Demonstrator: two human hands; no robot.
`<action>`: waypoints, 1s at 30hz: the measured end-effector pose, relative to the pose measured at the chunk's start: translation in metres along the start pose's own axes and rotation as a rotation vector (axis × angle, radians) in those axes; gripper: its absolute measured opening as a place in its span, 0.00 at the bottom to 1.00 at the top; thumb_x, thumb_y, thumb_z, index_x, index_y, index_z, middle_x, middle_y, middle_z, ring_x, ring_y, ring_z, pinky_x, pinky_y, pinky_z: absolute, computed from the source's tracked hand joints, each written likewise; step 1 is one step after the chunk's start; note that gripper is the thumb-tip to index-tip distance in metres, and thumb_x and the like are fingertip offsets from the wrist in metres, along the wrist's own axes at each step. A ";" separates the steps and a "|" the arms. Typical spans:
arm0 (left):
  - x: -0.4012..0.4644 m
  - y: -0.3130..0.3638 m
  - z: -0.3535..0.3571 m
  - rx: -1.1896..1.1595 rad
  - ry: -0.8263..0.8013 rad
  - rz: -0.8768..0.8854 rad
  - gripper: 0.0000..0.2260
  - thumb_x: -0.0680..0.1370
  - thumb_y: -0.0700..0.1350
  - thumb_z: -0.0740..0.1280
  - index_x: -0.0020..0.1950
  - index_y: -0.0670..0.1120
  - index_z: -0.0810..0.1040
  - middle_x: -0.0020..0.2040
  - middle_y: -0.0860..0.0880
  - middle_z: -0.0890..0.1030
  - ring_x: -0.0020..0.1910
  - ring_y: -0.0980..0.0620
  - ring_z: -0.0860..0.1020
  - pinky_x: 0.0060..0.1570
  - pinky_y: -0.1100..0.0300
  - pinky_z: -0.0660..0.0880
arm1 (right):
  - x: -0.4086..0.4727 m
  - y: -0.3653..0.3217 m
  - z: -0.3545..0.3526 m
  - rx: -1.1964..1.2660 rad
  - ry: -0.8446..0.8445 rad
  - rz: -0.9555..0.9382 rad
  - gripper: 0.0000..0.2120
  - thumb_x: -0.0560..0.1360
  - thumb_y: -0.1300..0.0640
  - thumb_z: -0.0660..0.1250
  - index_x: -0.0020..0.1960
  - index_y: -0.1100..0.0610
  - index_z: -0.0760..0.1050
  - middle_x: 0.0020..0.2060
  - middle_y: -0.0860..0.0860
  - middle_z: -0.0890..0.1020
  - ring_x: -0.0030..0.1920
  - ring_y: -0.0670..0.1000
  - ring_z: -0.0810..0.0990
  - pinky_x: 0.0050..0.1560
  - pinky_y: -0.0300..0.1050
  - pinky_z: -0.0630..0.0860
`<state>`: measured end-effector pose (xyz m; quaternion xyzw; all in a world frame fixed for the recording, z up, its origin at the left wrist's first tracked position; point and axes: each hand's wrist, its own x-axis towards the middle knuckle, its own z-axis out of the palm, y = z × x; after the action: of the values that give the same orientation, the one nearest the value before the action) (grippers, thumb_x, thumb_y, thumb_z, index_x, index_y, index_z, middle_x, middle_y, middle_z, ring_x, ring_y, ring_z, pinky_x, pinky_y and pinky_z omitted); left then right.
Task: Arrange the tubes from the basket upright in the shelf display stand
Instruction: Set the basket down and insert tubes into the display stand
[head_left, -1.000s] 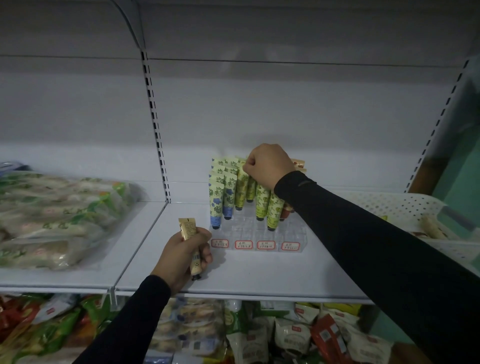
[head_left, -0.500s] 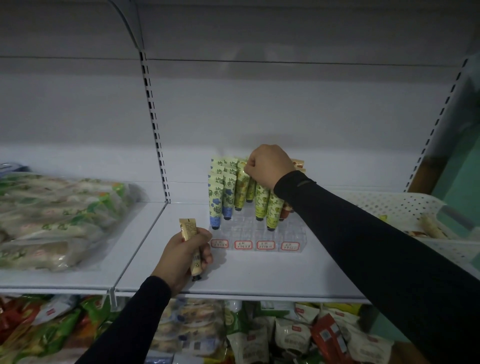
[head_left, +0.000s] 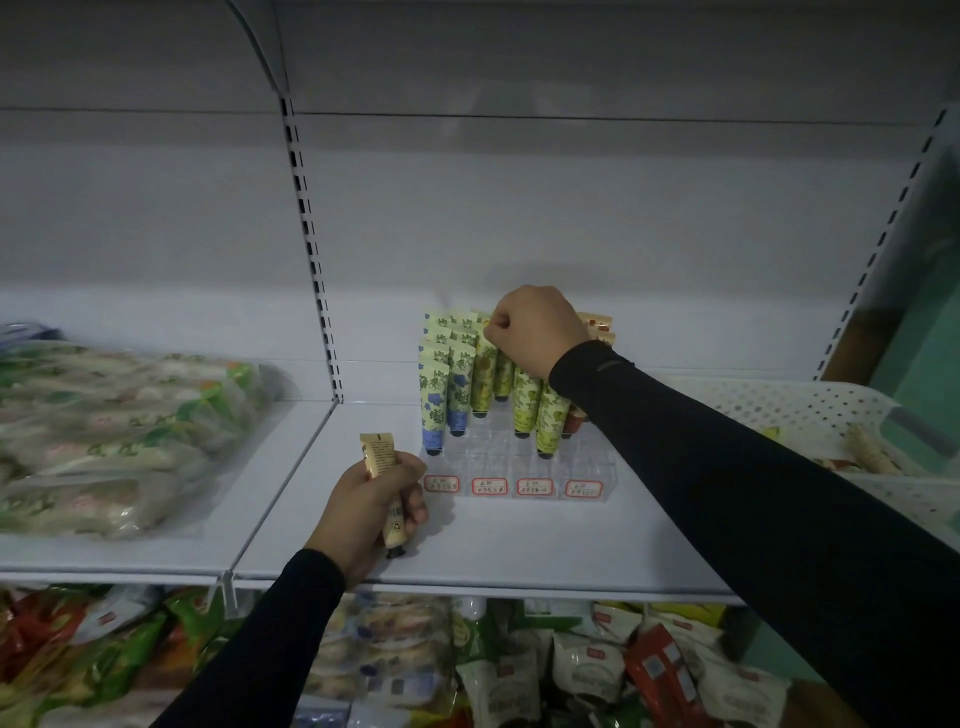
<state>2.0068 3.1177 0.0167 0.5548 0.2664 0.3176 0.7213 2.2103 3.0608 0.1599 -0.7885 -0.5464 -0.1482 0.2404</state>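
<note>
A person stocking a shop shelf (head_left: 519, 545) reaches with both hands toward a clear display stand (head_left: 519, 467). The right hand (head_left: 537, 327) is curled into a fist over the back rows of the stand, its fingers closed on the top of a green tube (head_left: 485, 374) that stands upright, cap down, among other patterned tubes; exactly how the fingertips pinch it is hidden by the knuckles. The left hand (head_left: 371, 506) is wrapped around a beige tube (head_left: 387, 493), held nearly upright with its crimped end above the fist and its dark cap below, just above the shelf surface. The stand lies just beyond and to the right of that left hand, its front row of slots, marked by red-bordered labels, mostly unfilled. The left hand is the nearer one to those front slots, and the beige tube's long axis already runs close to vertical, so the coming move likely needs only a short carry rightward and a straight lowering, cap first. The white basket (head_left: 810, 410) sits to the right, beyond the right forearm, with a few more tubes lying flat inside.
</note>
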 end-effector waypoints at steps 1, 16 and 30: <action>0.000 0.000 0.000 -0.005 -0.001 0.002 0.04 0.79 0.38 0.65 0.45 0.42 0.73 0.28 0.43 0.73 0.26 0.47 0.71 0.25 0.62 0.66 | 0.000 -0.001 0.000 -0.009 0.003 -0.005 0.21 0.78 0.57 0.64 0.27 0.53 0.68 0.27 0.48 0.74 0.30 0.48 0.72 0.40 0.40 0.67; -0.003 0.002 0.002 -0.003 0.009 0.002 0.04 0.79 0.37 0.65 0.44 0.42 0.73 0.28 0.43 0.72 0.25 0.47 0.72 0.24 0.62 0.68 | -0.001 -0.003 -0.004 -0.008 -0.044 0.021 0.22 0.78 0.55 0.65 0.26 0.53 0.67 0.25 0.49 0.73 0.29 0.50 0.73 0.38 0.42 0.69; -0.012 0.016 0.007 0.052 0.000 0.039 0.04 0.79 0.38 0.65 0.46 0.42 0.71 0.29 0.42 0.73 0.28 0.47 0.69 0.24 0.61 0.63 | -0.016 0.017 -0.020 0.068 -0.004 0.054 0.18 0.78 0.49 0.64 0.42 0.61 0.82 0.40 0.55 0.85 0.39 0.54 0.82 0.42 0.44 0.78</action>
<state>2.0010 3.1071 0.0338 0.5787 0.2634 0.3245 0.7002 2.2214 3.0323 0.1652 -0.7947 -0.5299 -0.1217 0.2699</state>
